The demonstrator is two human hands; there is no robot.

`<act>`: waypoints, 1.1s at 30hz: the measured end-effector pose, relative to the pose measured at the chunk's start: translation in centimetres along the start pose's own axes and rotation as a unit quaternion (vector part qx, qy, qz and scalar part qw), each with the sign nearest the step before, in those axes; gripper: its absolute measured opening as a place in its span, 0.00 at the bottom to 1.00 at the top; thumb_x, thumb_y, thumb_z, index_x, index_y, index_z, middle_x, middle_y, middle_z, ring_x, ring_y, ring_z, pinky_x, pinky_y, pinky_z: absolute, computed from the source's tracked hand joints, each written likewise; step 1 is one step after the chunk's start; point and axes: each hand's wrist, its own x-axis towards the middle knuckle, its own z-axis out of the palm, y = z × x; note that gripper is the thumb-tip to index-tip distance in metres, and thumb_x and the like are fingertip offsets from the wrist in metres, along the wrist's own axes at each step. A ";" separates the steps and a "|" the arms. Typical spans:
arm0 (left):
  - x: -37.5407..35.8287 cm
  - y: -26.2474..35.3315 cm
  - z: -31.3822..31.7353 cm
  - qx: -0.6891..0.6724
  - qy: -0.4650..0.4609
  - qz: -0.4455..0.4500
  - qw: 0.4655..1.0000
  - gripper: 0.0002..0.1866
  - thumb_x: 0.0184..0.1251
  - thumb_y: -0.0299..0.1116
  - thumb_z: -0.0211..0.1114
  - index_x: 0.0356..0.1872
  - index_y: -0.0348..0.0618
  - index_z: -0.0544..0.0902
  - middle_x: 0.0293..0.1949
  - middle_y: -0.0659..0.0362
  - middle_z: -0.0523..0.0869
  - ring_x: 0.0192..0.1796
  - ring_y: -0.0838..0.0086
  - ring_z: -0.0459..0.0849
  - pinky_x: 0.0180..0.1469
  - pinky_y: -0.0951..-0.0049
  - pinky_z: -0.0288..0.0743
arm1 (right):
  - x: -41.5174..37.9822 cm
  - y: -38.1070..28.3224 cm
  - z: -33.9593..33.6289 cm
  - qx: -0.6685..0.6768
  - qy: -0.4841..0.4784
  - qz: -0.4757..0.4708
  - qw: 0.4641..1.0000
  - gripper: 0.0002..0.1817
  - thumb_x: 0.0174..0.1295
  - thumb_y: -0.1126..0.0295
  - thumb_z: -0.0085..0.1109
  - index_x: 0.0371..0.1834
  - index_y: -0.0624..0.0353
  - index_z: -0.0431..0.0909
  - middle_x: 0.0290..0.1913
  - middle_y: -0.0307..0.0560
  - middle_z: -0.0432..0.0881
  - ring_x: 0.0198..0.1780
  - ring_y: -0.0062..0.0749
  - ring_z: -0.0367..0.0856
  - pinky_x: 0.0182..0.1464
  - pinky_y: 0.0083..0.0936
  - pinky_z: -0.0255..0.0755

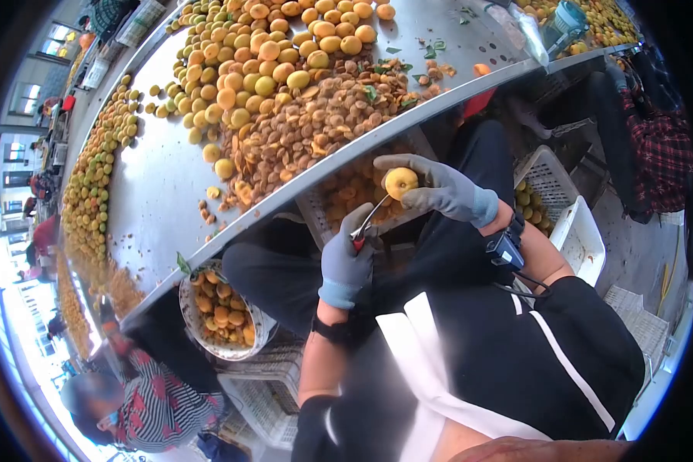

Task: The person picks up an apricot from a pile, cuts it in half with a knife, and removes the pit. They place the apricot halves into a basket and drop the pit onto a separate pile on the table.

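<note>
My right hand [450,192], in a grey glove, pinches a yellow apricot [401,183] between thumb and fingers. In my left hand [348,258], gloved the same way, is a thin-bladed metal tool [369,218] with a red handle part. The blade tip reaches up to the apricot's lower left side. Beneath both hands, a crate [314,215] of orange fruit pieces stands under the table edge. On the metal table [150,231] in front lie a heap of whole apricots [242,81] and a brown pile of stones and fruit scraps [316,115].
A white bucket [189,327] of apricots stands left of my knee. Plastic crates [581,246] are to my right, with greenish fruit in one. A turquoise-lidded jug [566,21] is on the table. A person in a striped top [165,408] sits at left, another in plaid [662,158] at right.
</note>
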 end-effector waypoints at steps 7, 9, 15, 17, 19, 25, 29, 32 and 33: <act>-1.6 0.9 -0.3 0.194 0.016 0.072 0.978 0.30 0.53 0.27 0.64 0.61 0.55 0.73 0.37 0.48 0.84 0.36 0.51 0.83 0.37 0.59 0.77 | -2.4 0.9 2.2 0.042 -0.022 0.005 0.999 0.30 0.58 0.73 0.64 0.65 0.58 0.67 0.55 0.40 0.72 0.57 0.22 0.72 0.62 0.21 0.67; -2.0 1.1 -0.2 0.208 0.017 0.083 0.974 0.30 0.53 0.27 0.64 0.61 0.55 0.74 0.37 0.48 0.84 0.36 0.51 0.83 0.36 0.59 0.77 | -2.6 1.2 2.5 0.053 -0.036 -0.001 0.998 0.30 0.57 0.73 0.65 0.64 0.58 0.67 0.55 0.40 0.72 0.58 0.23 0.72 0.62 0.22 0.66; -2.9 1.4 -0.3 0.233 0.032 0.075 0.969 0.27 0.54 0.27 0.63 0.58 0.53 0.75 0.38 0.50 0.85 0.37 0.52 0.84 0.37 0.60 0.77 | -3.3 0.8 3.6 0.009 -0.070 -0.034 0.997 0.32 0.54 0.74 0.68 0.64 0.58 0.66 0.53 0.40 0.75 0.57 0.25 0.73 0.64 0.25 0.65; -3.0 1.3 0.0 0.202 0.036 0.099 0.974 0.25 0.54 0.27 0.63 0.56 0.52 0.75 0.39 0.51 0.85 0.38 0.53 0.84 0.37 0.61 0.78 | -3.3 0.6 4.0 -0.005 -0.066 -0.041 0.997 0.31 0.56 0.74 0.68 0.63 0.58 0.67 0.52 0.40 0.75 0.57 0.25 0.73 0.64 0.25 0.65; -3.2 1.6 0.2 0.191 0.039 0.085 0.977 0.21 0.57 0.28 0.65 0.54 0.50 0.77 0.39 0.50 0.85 0.40 0.54 0.85 0.38 0.64 0.78 | -3.3 0.5 4.4 -0.025 -0.042 -0.036 0.998 0.26 0.57 0.74 0.67 0.59 0.57 0.69 0.56 0.40 0.72 0.58 0.24 0.72 0.63 0.24 0.65; -3.6 1.6 1.0 0.174 0.033 0.074 0.981 0.19 0.56 0.27 0.63 0.51 0.49 0.76 0.38 0.49 0.85 0.39 0.53 0.84 0.37 0.61 0.77 | -3.2 1.5 4.3 0.004 -0.040 -0.103 0.994 0.23 0.60 0.73 0.66 0.56 0.56 0.69 0.55 0.41 0.74 0.64 0.29 0.71 0.65 0.27 0.66; -3.7 1.7 1.4 0.189 0.024 0.064 0.980 0.18 0.55 0.27 0.64 0.49 0.47 0.76 0.35 0.48 0.84 0.37 0.51 0.84 0.36 0.59 0.76 | -3.9 0.4 5.3 0.131 -0.028 -0.042 0.990 0.23 0.59 0.72 0.66 0.56 0.57 0.68 0.56 0.43 0.74 0.66 0.32 0.70 0.66 0.30 0.67; -3.5 1.1 1.7 0.203 0.011 0.060 0.977 0.18 0.54 0.27 0.65 0.48 0.46 0.76 0.33 0.48 0.84 0.36 0.50 0.83 0.35 0.57 0.75 | -4.1 0.0 5.4 0.210 -0.048 -0.008 0.977 0.23 0.59 0.74 0.66 0.56 0.57 0.68 0.58 0.46 0.75 0.65 0.32 0.72 0.66 0.31 0.69; -3.4 1.0 1.7 0.203 0.012 0.060 0.977 0.18 0.54 0.27 0.65 0.48 0.46 0.76 0.33 0.48 0.84 0.36 0.50 0.83 0.35 0.57 0.75 | -4.0 0.0 5.3 0.213 -0.054 0.003 0.976 0.24 0.58 0.75 0.66 0.56 0.57 0.67 0.58 0.47 0.75 0.64 0.33 0.72 0.66 0.31 0.69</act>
